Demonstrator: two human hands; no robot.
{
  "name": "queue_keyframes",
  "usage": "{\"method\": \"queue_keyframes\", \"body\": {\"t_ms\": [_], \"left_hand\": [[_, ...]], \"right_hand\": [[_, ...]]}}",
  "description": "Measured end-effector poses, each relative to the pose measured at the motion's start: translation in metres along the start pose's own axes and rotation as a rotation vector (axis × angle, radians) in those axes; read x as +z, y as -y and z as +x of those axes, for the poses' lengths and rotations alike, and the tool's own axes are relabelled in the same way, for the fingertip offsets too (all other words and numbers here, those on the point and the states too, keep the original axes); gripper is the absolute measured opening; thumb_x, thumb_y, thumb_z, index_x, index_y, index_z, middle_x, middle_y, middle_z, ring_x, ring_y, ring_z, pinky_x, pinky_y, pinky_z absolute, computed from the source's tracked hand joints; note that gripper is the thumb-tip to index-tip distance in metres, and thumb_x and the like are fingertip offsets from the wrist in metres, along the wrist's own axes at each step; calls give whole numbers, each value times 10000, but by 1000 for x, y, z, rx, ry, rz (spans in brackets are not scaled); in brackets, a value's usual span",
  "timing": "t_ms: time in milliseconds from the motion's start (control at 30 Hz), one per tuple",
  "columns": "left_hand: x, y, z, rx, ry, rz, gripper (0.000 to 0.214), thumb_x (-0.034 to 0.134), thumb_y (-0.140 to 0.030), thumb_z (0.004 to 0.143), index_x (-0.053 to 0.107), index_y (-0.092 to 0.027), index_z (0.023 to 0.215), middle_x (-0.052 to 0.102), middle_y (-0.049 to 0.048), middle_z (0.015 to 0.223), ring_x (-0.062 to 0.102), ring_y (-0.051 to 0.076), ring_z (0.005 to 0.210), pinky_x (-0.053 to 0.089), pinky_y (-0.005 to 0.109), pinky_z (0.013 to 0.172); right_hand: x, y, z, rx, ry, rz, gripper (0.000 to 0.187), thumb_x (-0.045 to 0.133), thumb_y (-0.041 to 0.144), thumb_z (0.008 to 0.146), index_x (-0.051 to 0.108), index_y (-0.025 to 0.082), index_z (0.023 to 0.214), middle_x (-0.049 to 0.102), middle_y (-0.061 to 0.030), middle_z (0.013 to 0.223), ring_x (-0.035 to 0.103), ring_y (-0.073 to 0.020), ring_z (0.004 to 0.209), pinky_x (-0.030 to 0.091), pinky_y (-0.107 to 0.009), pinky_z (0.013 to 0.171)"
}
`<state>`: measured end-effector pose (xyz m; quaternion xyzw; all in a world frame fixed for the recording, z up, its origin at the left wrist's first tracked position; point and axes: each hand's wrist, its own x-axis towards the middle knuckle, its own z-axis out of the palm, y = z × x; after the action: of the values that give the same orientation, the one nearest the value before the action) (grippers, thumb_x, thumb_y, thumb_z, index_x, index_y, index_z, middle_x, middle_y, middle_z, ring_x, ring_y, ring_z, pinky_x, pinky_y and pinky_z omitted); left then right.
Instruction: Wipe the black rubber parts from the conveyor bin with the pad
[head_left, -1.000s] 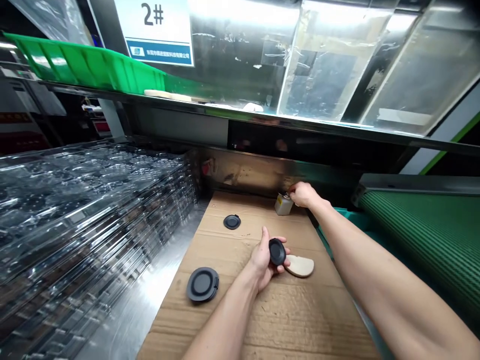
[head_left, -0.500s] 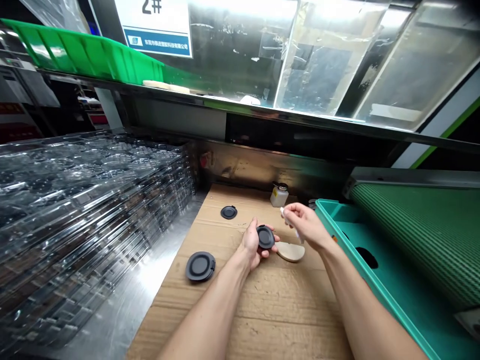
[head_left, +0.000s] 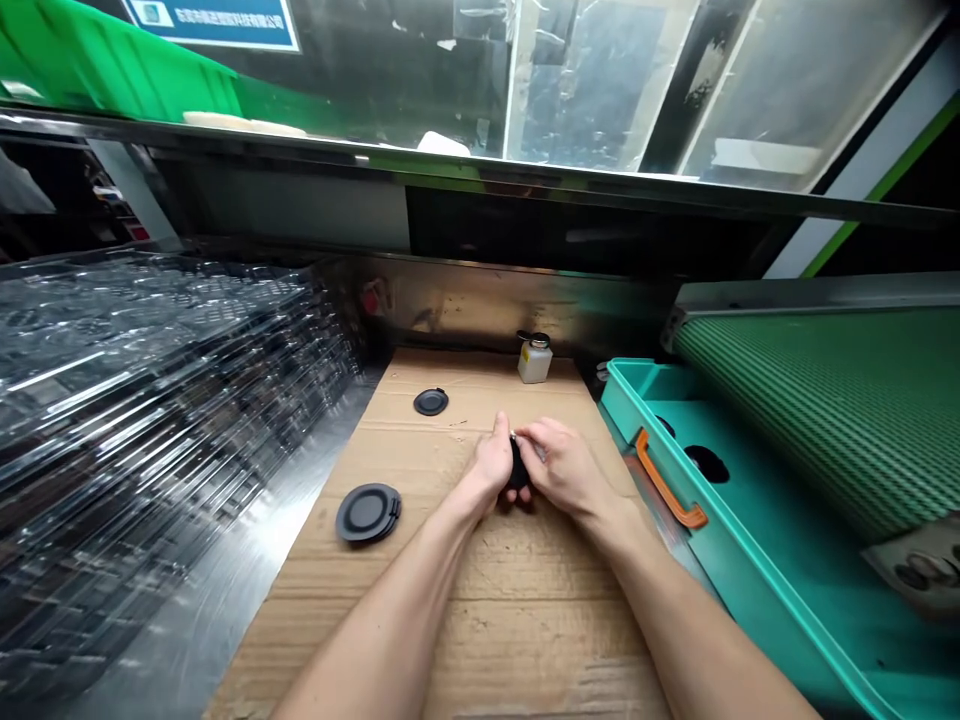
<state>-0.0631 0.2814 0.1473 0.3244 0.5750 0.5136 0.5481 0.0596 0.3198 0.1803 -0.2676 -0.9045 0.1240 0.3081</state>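
Note:
Over the cardboard sheet point(head_left: 517, 640), my left hand point(head_left: 489, 466) grips a round black plastic lid point(head_left: 518, 472), now turned nearly edge-on. My right hand point(head_left: 564, 468) is closed at the lid's right side, its fingertips pressed to the upper edge. A speck of white shows at those fingertips; most of what they pinch is hidden. Two more black lids lie flat to the left, a smaller one point(head_left: 431, 402) farther back and a larger one point(head_left: 368, 512) nearer. Behind my hands stands a small white bottle point(head_left: 535, 362) with a metal top.
Stacked clear plastic trays point(head_left: 187, 350) fill the left side. On the right, a teal bin point(head_left: 757, 560) with an orange handle point(head_left: 667, 485) holds black round pieces, beside a green conveyor belt point(head_left: 825, 370). A metal ledge point(head_left: 360, 158) crosses the back, with a green crate point(head_left: 127, 70) on it.
My right hand has come down and left with the white piece onto the lid. The lid has tipped from face-up to edge-on. The cream half-round pad no longer shows. The view has shifted.

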Motion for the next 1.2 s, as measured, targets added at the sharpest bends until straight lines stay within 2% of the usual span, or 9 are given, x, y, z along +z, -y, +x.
{"method": "queue_keyframes", "body": {"t_ms": [167, 467, 700, 967, 1067, 1200], "left_hand": [[2, -2, 0, -4, -5, 33, 763, 187, -741, 824, 609, -117, 704, 546, 67, 385, 506, 174, 302, 290, 229, 280], [4, -19, -8, -116, -10, -142, 673, 204, -649, 877, 560, -138, 622, 531, 57, 390, 484, 149, 299, 281, 217, 272], [4, -18, -7, -104, -33, -170, 654, 212, -635, 886, 565, -140, 644, 558, 67, 422, 509, 158, 321, 301, 222, 278], [4, -9, -3, -32, 8, -58, 725, 183, -706, 851, 596, -139, 667, 532, 60, 374, 496, 169, 301, 327, 242, 279], [4, -8, -2, -46, -9, -25, 750, 173, -727, 838, 603, -138, 665, 528, 66, 369, 495, 174, 300, 340, 252, 284], [5, -9, -2, -53, -49, -1, 699, 199, -675, 867, 607, -146, 664, 551, 76, 393, 510, 182, 309, 349, 259, 287]], "right_hand": [[1, -5, -4, -18, 19, -121, 172, 463, 194, 910, 608, 188, 819, 605, -45, 794, 552, -172, 780, 428, -281, 746], [8, -8, -3, -62, -74, -52, 161, 468, 190, 902, 629, 184, 904, 628, -54, 847, 563, -179, 818, 449, -288, 778], [4, 0, -4, -56, -187, 9, 146, 483, 192, 899, 619, 188, 951, 633, -54, 892, 569, -185, 846, 448, -296, 787], [12, -2, -7, 3, -66, -89, 142, 479, 212, 905, 619, 191, 925, 625, -63, 884, 560, -193, 846, 449, -297, 775], [10, -2, -7, 2, -36, -136, 154, 464, 212, 912, 617, 187, 907, 623, -61, 859, 556, -190, 833, 440, -297, 785], [8, 1, -5, -21, -34, -163, 173, 446, 214, 921, 611, 189, 875, 616, -63, 846, 547, -191, 826, 428, -298, 784]]}}
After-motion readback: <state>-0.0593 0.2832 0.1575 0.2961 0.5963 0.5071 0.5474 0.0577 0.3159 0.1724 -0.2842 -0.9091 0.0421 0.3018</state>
